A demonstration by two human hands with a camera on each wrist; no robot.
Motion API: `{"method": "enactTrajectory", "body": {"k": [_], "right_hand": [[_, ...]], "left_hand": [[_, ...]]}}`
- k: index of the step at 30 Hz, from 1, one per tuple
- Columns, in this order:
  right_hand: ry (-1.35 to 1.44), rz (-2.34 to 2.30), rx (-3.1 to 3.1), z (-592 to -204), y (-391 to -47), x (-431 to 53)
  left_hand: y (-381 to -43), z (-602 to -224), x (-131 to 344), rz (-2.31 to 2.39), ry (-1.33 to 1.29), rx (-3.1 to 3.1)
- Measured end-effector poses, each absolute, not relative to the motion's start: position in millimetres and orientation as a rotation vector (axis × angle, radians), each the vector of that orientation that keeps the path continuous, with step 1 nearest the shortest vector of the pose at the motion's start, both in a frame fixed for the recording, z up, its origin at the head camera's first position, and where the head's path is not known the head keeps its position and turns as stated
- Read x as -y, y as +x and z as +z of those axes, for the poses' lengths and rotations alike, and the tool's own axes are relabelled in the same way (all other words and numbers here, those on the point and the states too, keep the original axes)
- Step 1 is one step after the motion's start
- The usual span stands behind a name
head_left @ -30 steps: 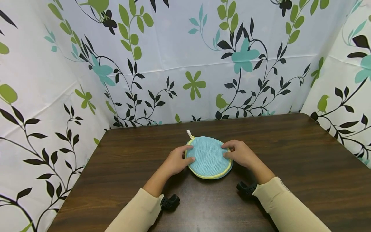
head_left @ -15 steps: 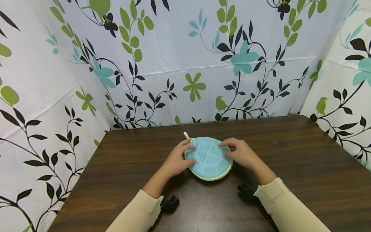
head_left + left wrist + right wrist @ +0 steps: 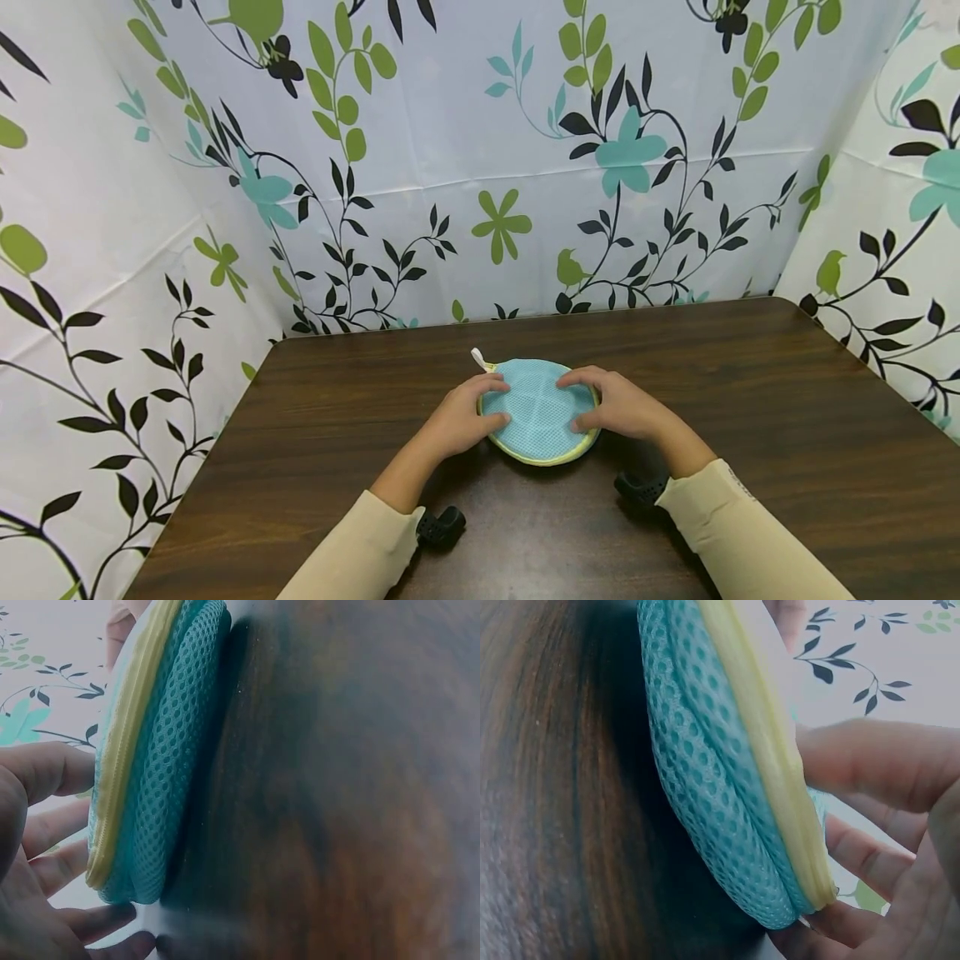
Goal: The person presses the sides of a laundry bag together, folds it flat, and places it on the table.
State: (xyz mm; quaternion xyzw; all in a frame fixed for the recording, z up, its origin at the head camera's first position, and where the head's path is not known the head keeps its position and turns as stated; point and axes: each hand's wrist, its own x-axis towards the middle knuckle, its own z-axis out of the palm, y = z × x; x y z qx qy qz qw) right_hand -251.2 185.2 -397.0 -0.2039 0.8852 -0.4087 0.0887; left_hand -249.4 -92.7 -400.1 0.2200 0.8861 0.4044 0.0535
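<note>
Pouch [image 3: 536, 412], round, of blue mesh, lying flat on the worktop [image 3: 300, 467], between both hands and a little toward the twelve o'clock edge. Dark brown wood grain all round, with a pale glare [image 3: 517, 562] at six o'clock and a rounded far corner near one o'clock. Beyond, from nine o'clock through twelve to three, a creased white curtain [image 3: 450, 117], printed with green and turquoise flowers, green birds and black leafy stems.

At close range, puffy mesh sides, with yellow trim [image 3: 120, 765] along the upper edge and dark shadow along the base. White loop [image 3: 477, 358] sticking out at eleven o'clock. Contents hidden; cannot tell whether full or empty.

Left hand [image 3: 459, 418] at the nine o'clock side, fingers [image 3: 64, 866] spread, thumb and forefinger well apart, tips resting on top just inside the rim. Right hand [image 3: 628, 406] at the three o'clock side, fingers [image 3: 870, 859] likewise spread, thumb and forefinger apart on top, others around the edge. Cream sleeves [image 3: 367, 542] coming in from seven and five o'clock, each with a black strap [image 3: 441, 528] near the cuff.
</note>
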Motion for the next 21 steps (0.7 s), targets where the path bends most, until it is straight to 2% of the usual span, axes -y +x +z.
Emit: {"method": "enactTrajectory", "body": {"k": [21], "right_hand": [[-0.52,-1.154,-2.748,-406.8,-254.8,-177.5]], "left_hand": [[-249.3,-399.9,82.0,1.128,0.579,-2.7]]}}
